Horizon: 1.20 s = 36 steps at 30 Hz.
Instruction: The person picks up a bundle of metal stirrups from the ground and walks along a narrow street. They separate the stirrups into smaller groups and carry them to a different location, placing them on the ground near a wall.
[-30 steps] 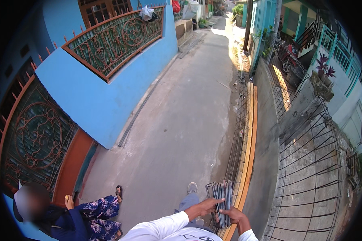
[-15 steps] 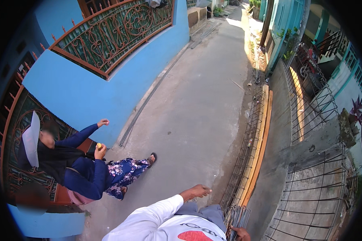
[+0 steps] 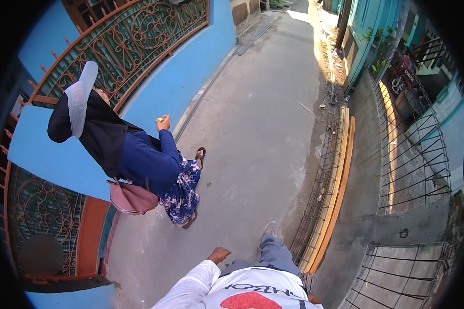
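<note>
My left hand (image 3: 219,255) swings low at my side, over the pavement, with its fingers curled in and nothing seen in it. Only a sliver of my right hand (image 3: 313,299) shows at the lower edge, beside my white shirt; its fingers are hidden. Against that hand is a bundle of thin grey steel rods (image 3: 308,280), mostly hidden by my body. One shoe (image 3: 270,227) of mine is forward on the grey lane (image 3: 252,129).
Along the right lie a long rebar cage (image 3: 322,193) and wooden planks (image 3: 336,198), with wire mesh (image 3: 415,139) beyond. A person (image 3: 144,159) with a pink bag walks at left, beside a blue wall (image 3: 191,82). Rods (image 3: 211,87) lie along its foot.
I have moved forward along the lane. My left hand has drawn back and curled, and my right hand has mostly dropped out of sight. The other person has moved ahead and turned away.
</note>
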Available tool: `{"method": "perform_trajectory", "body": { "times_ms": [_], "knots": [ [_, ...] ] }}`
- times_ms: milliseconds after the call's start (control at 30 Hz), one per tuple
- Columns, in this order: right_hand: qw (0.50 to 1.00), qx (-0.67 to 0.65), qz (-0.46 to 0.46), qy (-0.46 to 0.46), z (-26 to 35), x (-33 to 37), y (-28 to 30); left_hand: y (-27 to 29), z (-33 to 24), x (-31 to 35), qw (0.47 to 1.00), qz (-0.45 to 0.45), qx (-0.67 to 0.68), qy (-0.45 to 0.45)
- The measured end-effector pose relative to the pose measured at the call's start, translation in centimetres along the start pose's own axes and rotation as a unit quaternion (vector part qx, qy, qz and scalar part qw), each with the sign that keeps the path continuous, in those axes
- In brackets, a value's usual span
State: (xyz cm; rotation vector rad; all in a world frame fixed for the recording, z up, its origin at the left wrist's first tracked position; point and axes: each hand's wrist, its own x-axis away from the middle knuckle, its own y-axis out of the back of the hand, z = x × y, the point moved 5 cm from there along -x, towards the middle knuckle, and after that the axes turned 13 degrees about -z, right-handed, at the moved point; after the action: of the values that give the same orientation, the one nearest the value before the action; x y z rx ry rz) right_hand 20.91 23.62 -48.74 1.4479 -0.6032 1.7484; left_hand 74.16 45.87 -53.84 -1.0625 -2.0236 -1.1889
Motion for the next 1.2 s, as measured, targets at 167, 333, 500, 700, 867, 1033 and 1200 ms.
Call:
{"method": "perform_trajectory", "body": {
  "times_ms": [167, 333, 500, 700, 867, 1033, 1200],
  "knots": [
    [0.981, -0.114, 0.087, -0.128, 17.9, -1.5, -0.1, 5.0, -4.6, -2.4, 0.958, -0.124, 0.213, 0.146],
    [0.995, -0.03, 0.079, -0.053, 37.5, -4.2, -0.9, 8.9, -11.8, -5.4, 0.92, -0.166, 0.322, 0.15],
    [0.999, 0.007, 0.024, 0.02, 50.7, -7.2, -3.2, 11.2, -16.8, -11.4, 0.925, -0.145, 0.308, 0.166],
    [0.996, 0.004, 0.022, -0.089, 59.2, -7.2, -7.5, 16.3, -20.0, -21.8, 0.933, -0.128, 0.276, 0.193],
    [0.985, 0.015, 0.009, -0.172, 63.4, -6.7, -12.0, 27.6, -28.4, -30.2, 0.938, -0.183, 0.265, 0.126],
    [0.99, 0.14, -0.028, -0.005, 62.9, -15.6, -9.9, 39.1, -41.1, -39.3, 0.916, -0.253, 0.304, 0.061],
    [0.942, 0.305, -0.038, 0.136, 77.0, -13.9, -13.2, 42.1, -51.4, -45.2, 0.913, -0.278, 0.298, 0.004]
  ]
}}
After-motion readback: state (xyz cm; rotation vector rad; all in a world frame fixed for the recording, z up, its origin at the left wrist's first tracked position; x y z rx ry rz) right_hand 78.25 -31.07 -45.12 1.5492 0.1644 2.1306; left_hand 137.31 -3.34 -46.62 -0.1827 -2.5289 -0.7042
